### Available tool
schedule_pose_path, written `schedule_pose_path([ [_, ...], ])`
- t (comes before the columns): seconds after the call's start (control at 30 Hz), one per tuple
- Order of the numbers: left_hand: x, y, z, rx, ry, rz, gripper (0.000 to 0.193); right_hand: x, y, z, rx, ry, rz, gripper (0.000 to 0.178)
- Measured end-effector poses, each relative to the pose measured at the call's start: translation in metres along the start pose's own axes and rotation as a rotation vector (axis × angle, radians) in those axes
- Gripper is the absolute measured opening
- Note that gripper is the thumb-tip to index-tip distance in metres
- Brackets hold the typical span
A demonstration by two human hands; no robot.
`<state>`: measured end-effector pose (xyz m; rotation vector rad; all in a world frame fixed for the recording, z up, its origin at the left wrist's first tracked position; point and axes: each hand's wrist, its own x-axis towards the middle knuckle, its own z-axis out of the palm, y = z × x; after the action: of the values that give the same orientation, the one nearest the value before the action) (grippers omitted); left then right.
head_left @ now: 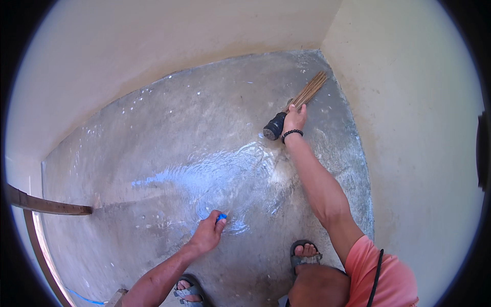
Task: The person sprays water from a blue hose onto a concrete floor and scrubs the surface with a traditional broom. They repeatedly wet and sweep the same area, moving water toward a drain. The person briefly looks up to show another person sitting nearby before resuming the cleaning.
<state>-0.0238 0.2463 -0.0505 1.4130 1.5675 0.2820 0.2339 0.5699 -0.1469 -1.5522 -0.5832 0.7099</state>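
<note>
Left hand [208, 233] gripping blue hose [221, 217], right hand [295, 118] gripping stick broom [299, 102]

Under the right hand [295, 117], the broom [299, 104] is showing dry, straw-like bristles bound into a dark, matt handle. Beyond the left hand [208, 233], the rough grey concrete floor [153, 123] is gleaming glossy where water [215, 176] is spreading. The walls [409, 102] around are looking matt, cream-painted plaster.

The person wears a pink shirt [381, 271], a black bead bracelet [292, 133], and grey sandals [305, 256].
</note>
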Motion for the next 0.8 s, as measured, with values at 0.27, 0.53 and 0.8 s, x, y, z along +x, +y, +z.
schedule_pose_path([
  [0.27, -0.008, 0.018, -0.012, -0.026, -0.039, -0.056, 0.031, -0.155, -0.034, -0.11, -0.167, -0.899, 0.039, 0.069],
  [0.53, -0.007, 0.023, -0.013, 0.075, -0.063, -0.027, 0.032, -0.077, 0.005, -0.15, -0.54, -0.921, -0.018, 0.061],
  [0.8, -0.017, 0.019, -0.007, 0.088, -0.011, 0.005, 0.03, -0.128, -0.009, -0.149, -0.298, -0.644, -0.24, 0.062],
])
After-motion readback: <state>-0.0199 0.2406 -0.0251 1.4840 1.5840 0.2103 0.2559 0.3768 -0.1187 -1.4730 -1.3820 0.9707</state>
